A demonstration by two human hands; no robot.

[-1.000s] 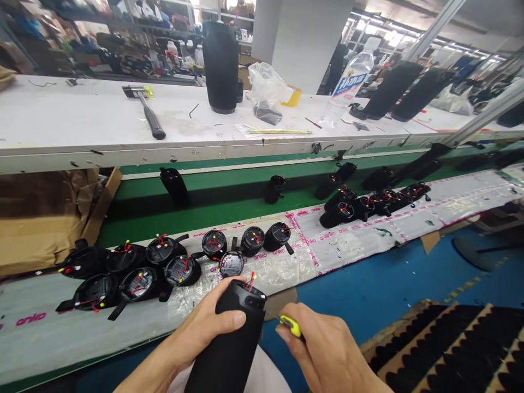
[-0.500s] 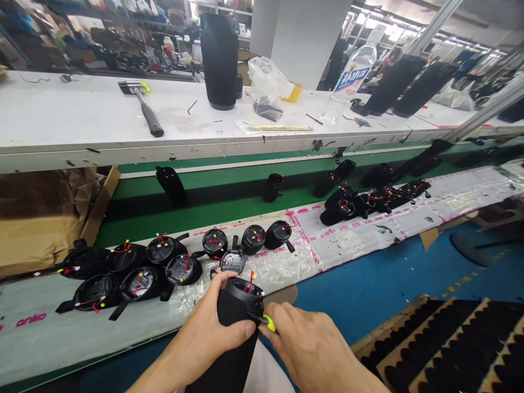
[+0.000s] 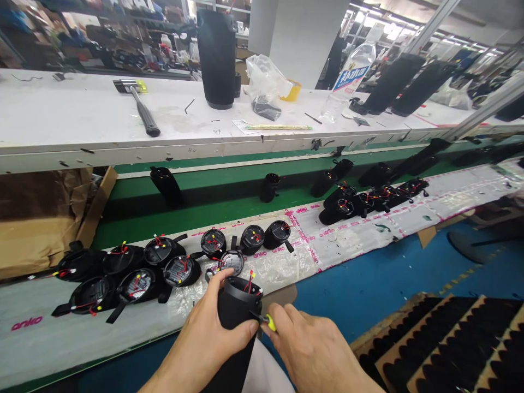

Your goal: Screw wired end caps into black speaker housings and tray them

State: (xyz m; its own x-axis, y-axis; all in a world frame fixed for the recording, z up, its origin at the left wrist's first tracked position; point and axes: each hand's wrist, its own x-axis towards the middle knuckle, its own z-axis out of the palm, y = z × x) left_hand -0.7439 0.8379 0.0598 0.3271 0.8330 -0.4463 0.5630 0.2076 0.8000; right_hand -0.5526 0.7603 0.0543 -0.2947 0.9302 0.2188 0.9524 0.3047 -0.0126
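Observation:
My left hand (image 3: 208,333) is wrapped around a black cylindrical speaker body (image 3: 235,319), held upright with its open top facing me. Red wires with yellow tips (image 3: 248,284) stick out of the opening. My right hand (image 3: 315,352) pinches a small yellow-handled tool (image 3: 268,322) whose tip touches the rim of the body. Just beyond, several black round end caps (image 3: 180,270) with red wires lie on plastic sheeting (image 3: 311,256) on the bench.
A green conveyor belt (image 3: 213,210) runs behind the bench with several black parts on it. The white shelf (image 3: 82,125) above holds a hammer (image 3: 139,106), a tall black speaker (image 3: 216,57), a plastic bag and a water bottle (image 3: 350,76). Foam trays (image 3: 442,349) sit at lower right.
My right hand has brought the yellow-handled tool from beside the speaker body up against its rim. My left hand has shifted its grip higher on the body.

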